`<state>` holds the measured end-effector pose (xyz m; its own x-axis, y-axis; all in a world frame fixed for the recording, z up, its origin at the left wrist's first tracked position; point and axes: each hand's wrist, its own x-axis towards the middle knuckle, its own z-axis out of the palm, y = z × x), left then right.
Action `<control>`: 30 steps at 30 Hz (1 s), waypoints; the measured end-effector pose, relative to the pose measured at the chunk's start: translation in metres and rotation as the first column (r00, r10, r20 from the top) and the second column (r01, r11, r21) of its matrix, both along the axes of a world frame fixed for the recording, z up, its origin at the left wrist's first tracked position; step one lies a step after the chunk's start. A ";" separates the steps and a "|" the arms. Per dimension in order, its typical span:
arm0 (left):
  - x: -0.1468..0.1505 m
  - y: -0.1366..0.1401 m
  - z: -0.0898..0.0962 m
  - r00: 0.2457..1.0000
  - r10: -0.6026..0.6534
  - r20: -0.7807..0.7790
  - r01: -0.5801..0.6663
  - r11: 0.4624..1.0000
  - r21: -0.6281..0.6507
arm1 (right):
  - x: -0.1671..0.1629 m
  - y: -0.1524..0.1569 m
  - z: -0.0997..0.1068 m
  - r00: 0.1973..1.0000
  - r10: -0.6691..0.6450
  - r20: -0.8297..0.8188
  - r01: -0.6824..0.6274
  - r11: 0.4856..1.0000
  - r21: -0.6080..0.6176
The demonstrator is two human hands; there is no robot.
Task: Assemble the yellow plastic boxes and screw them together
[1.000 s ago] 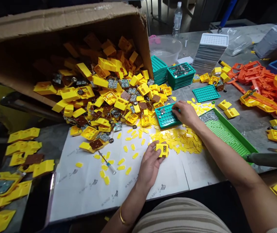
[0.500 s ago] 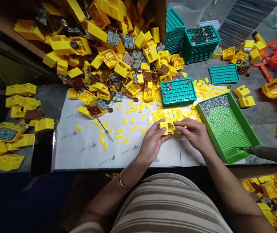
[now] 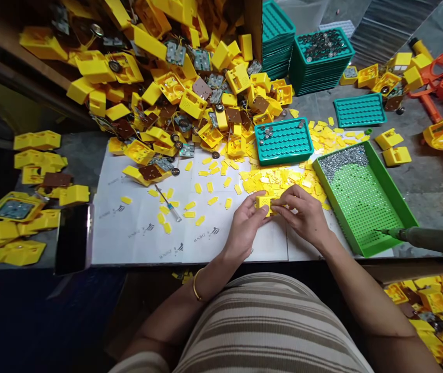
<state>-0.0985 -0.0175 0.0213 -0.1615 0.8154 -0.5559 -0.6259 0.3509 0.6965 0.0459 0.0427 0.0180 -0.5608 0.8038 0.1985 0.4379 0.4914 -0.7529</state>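
My left hand (image 3: 246,226) is closed around a small yellow plastic case (image 3: 262,202), its grille of small holes facing up. At the case's right end my right hand (image 3: 301,213) pinches with thumb and forefinger; what is between those fingertips is too small to make out. Just beyond both hands lies a heap of flat yellow plastic covers (image 3: 283,178). A green teal tray (image 3: 284,142) with a few button cells stands behind that heap. To the right is a bright green tray (image 3: 369,207) with small screws (image 3: 343,163) gathered at its far end.
An electric screwdriver (image 3: 431,239) reaches over the green tray from the right. A hand screwdriver (image 3: 169,204) lies among loose covers. Yellow cases with circuit boards (image 3: 194,103) pile up behind. A phone (image 3: 72,238) rests at the left edge. Teal trays (image 3: 320,65) are stacked at the back.
My right hand has moved in closer to the case, its fingertips now over the opening at the right end. The left hand keeps its hold. The view has shifted slightly.
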 end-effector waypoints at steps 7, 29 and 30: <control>-0.007 -0.009 -0.008 0.943 -0.165 -0.290 0.205 0.972 0.114 | 0.003 0.007 0.003 0.997 0.068 -0.025 -0.071 0.986 -0.151; -0.018 0.000 0.003 0.992 -0.089 0.093 0.087 0.996 0.023 | -0.010 -0.001 -0.010 0.895 -0.278 -0.348 -0.102 0.634 -0.767; -0.018 0.002 0.003 0.987 -0.054 0.154 0.054 0.999 0.003 | -0.011 -0.005 -0.011 0.892 -0.271 -0.361 -0.097 0.666 -0.739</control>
<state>-0.1163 -0.0159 0.0242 -0.0295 0.8200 -0.5716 -0.7056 0.3880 0.5930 0.0351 0.0382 0.0066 -0.4906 0.8254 -0.2793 0.0114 -0.3144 -0.9492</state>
